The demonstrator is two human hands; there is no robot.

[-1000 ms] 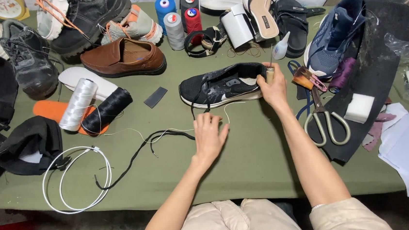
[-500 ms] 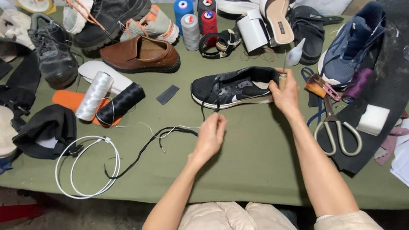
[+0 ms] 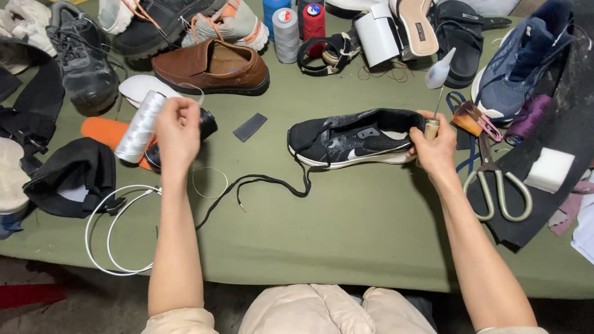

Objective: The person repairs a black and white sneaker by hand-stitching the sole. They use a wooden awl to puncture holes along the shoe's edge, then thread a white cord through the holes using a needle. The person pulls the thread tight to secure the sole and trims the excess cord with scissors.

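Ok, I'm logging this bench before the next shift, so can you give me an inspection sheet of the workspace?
Surface: green cloth-covered table, crowded along the far edge.
Job's things: black sneaker lying on its side, a black lace trailing from it; wooden-handled awl.
Clutter: brown shoe, black boots, thread cones, white thread spool, scissors, blue sneaker, sandals.
Grippers: right hand grips the awl at the sneaker's heel; left hand is raised, pinching thin thread.
Cables: white cord coil.
Surroundings: bare floor below the table.
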